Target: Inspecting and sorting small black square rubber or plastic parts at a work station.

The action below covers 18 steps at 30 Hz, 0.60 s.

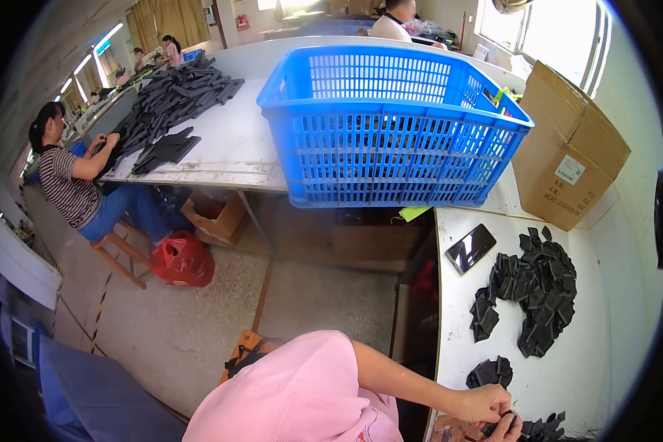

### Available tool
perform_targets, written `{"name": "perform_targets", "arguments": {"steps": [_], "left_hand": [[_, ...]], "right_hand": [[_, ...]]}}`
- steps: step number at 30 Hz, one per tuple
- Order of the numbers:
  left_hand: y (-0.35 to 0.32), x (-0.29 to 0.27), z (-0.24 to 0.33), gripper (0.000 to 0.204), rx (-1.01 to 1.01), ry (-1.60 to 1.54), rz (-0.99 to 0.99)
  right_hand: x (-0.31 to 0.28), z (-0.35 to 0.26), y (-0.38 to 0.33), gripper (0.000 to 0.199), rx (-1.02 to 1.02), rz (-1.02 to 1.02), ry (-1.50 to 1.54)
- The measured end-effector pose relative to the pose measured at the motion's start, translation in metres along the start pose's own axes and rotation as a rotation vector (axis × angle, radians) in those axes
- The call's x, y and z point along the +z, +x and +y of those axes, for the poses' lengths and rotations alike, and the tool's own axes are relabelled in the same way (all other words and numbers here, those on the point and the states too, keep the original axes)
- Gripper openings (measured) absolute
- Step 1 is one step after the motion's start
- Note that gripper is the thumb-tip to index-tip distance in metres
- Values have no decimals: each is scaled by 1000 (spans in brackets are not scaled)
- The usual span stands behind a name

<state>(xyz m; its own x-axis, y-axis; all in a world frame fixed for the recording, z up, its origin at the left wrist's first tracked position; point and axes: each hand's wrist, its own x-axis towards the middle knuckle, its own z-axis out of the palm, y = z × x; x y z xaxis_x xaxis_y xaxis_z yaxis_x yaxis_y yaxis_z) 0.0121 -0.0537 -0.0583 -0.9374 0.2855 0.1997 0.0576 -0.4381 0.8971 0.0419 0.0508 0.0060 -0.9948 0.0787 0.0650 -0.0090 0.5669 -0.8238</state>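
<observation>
At the frame's lower right, the left hand [483,403] and right hand [505,428] pinch a partly hidden black piece [489,428]; a slackened pinch could drop it into the pile [546,428] just beside.

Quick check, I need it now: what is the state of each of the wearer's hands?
Left hand: closed, fingers pinching a small black piece.
Right hand: seemingly closed on it too, partly cut off by the picture's lower edge.

White table [455,324] lies open left of the small black clumps [484,318], but crate [397,109] and carton [556,166] block the far end.
</observation>
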Motion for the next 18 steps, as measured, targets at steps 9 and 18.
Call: {"name": "perform_targets", "arguments": {"steps": [9,18], "left_hand": [[-27,20,34,10,-236,-282,-86],[-38,11,50,12,-464,-246,-74]], "right_hand": [[-24,46,-18,18,-516,113,-254],[-2,4,-35,13,214,161,895]]}}
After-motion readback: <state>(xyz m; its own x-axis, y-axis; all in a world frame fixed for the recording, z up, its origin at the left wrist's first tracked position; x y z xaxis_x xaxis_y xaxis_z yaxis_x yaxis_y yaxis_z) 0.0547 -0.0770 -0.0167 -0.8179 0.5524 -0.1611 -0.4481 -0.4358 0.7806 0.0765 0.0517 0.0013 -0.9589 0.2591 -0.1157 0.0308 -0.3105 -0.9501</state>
